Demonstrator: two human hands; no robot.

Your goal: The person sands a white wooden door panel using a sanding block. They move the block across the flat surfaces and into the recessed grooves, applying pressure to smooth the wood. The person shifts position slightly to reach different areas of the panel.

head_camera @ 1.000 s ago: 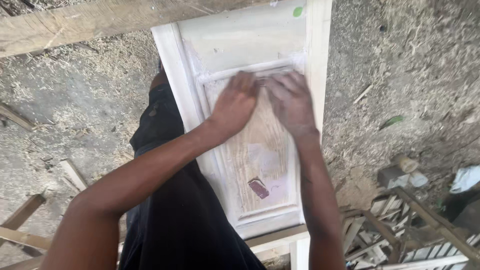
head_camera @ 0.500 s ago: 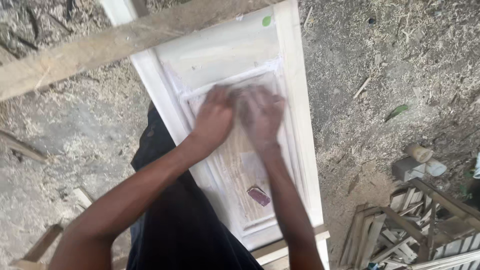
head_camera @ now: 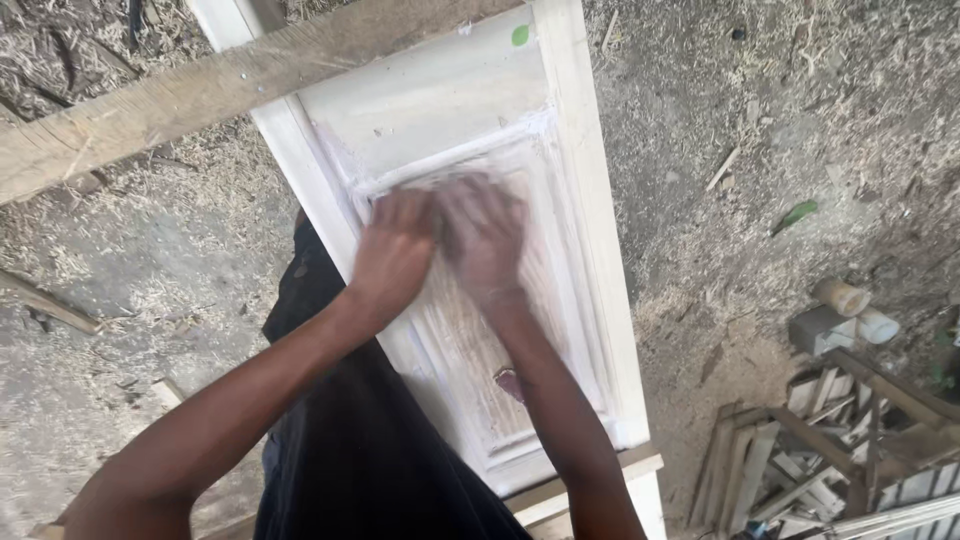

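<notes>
Door panel (head_camera: 470, 90), white-coated wood, lying flat and running from 12 o'clock down to 6 o'clock through the middle of the view. Raised frame strips on both long sides; a recessed centre field with bare grain showing under a chalky white film. Small green spot (head_camera: 520, 35) near the upper right corner of the panel. Small dark red patch (head_camera: 507, 383) on the recessed field, toward 6 o'clock, partly hidden by the right forearm.

Left hand (head_camera: 393, 252), palm down, pressed flat on the upper part of the recessed field, just left of centre. Fingers together and pointing toward 12 o'clock. Blurred; whether anything lies under the palm cannot be told.

Right hand (head_camera: 483, 235), palm down, touching the left hand on its right side, also flat on the recessed field. Dusted white, strongly blurred; finger spacing cannot be told, nor whether it grips anything.

Wooden beam (head_camera: 180, 95), rough and unpainted, crossing over the top end of the panel from 9 o'clock up toward 12 o'clock.

Dark trousers (head_camera: 360, 440), under the left forearm, at 7 o'clock beside the panel.

Ground (head_camera: 800, 120), covered in sawdust and wood shavings on both sides. Green leaf (head_camera: 797, 214) at 2 o'clock. Stacked wooden slats (head_camera: 800, 470) at 4 o'clock, with a grey block and two short cylinders (head_camera: 845, 310) just above them.
</notes>
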